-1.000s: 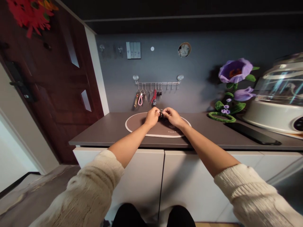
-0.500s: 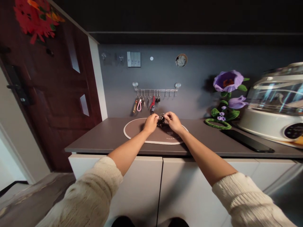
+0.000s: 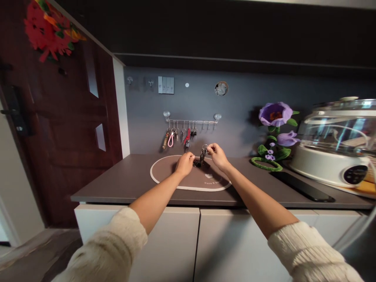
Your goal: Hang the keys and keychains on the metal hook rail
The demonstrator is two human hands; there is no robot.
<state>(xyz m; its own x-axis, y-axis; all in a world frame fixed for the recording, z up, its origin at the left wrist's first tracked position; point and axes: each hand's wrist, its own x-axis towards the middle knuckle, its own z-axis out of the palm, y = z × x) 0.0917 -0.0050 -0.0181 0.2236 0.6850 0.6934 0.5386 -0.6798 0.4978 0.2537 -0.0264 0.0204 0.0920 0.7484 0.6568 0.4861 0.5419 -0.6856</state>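
One key bunch (image 3: 202, 157) is dangling over mat (image 3: 167, 172) on counter (image 3: 117, 180), right hand (image 3: 218, 156) pinching its ring (image 3: 205, 147), probably so keys are hanging free; left hand (image 3: 185, 164) is curling beside dark item (image 3: 196, 163), hold unclear; other keys (image 3: 193, 134) are lining wall rail (image 3: 190, 121).

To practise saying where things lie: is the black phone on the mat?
No, the phone lies on the counter, right of the mat.

There are two hands (image 3: 184, 164) (image 3: 218, 156) over one mat (image 3: 164, 169), one rail (image 3: 190, 121) above it, and two big purple flowers (image 3: 275, 113) (image 3: 288, 138) and one phone (image 3: 302, 187) right of it.
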